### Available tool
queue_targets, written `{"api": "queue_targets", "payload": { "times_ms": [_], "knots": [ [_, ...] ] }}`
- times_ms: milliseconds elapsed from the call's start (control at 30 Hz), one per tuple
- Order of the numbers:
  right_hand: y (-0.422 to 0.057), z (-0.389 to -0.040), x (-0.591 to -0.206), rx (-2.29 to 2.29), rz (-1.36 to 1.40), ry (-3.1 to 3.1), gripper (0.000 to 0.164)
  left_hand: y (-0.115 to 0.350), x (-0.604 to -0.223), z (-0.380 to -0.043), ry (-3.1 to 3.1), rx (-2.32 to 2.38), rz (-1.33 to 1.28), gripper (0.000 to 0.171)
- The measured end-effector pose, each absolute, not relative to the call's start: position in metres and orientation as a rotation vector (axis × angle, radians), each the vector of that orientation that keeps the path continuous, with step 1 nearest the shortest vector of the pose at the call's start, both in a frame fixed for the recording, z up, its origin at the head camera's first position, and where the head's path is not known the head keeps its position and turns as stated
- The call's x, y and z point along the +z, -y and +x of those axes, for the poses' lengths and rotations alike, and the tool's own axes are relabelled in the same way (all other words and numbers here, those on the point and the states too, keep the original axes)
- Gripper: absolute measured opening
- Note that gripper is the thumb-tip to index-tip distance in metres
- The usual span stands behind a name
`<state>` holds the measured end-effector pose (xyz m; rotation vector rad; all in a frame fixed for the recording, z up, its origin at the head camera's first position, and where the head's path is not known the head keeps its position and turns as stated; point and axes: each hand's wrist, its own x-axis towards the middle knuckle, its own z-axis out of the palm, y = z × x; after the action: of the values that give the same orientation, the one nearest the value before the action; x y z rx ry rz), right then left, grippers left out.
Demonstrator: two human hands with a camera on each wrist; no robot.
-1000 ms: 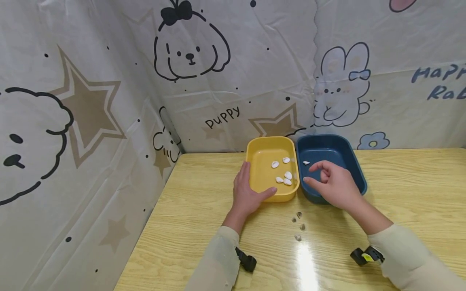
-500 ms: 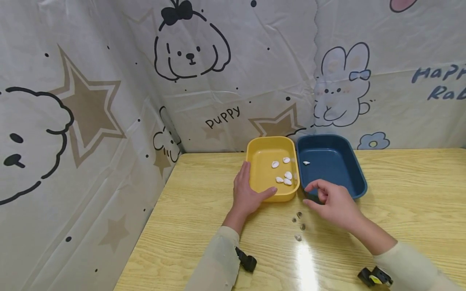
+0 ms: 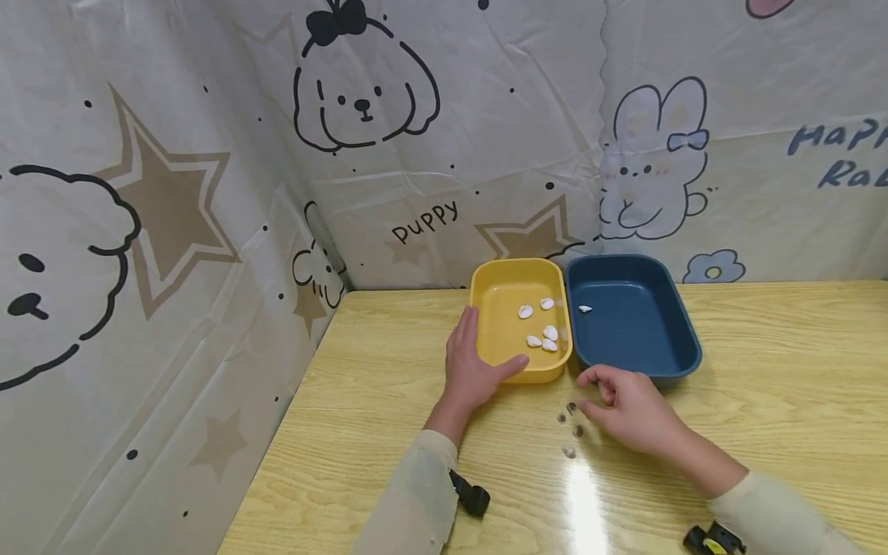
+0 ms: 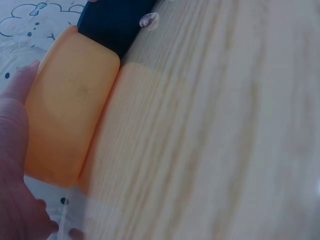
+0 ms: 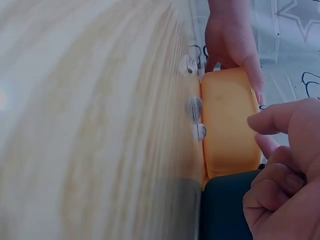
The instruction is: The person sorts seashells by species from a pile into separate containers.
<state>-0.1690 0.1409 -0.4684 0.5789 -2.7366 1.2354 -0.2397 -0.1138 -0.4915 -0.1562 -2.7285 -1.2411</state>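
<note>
My left hand point(image 3: 474, 383) grips the near left corner of a yellow plastic tray point(image 3: 496, 347), thumb over the front rim and fingers along the left side. Several small white seashells point(image 3: 549, 333) lie in that tray. A single small pale shell point(image 3: 585, 309) lies in the dark blue tray point(image 3: 645, 331) beside it. In front of the trays, several greyish striped seashells point(image 3: 578, 431) sit on the table. My right hand point(image 3: 634, 412) hovers just right of them, thumb and index finger apart with nothing between; its other fingers are curled in the right wrist view.
The light wood table point(image 3: 375, 362) backs onto a hanging sheet point(image 3: 430, 85) with cartoon prints. Another sheet side runs down the table's left edge. The two trays stand side by side against the back sheet. A bright light reflection point(image 3: 585, 501) lies on the near tabletop.
My right hand has drawn back from over the blue tray toward the shells on the table. The left hand and both trays stay in place.
</note>
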Motion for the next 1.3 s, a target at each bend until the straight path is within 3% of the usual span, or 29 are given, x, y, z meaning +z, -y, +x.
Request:
{"api": "queue_targets", "payload": {
  "times_ms": [1300],
  "knots": [
    [-0.139,-0.156,-0.488,1.064,0.610,2.995,0.022,0.114,-0.494,-0.240,2.731,-1.226,-0.158,0.120]
  ]
}}
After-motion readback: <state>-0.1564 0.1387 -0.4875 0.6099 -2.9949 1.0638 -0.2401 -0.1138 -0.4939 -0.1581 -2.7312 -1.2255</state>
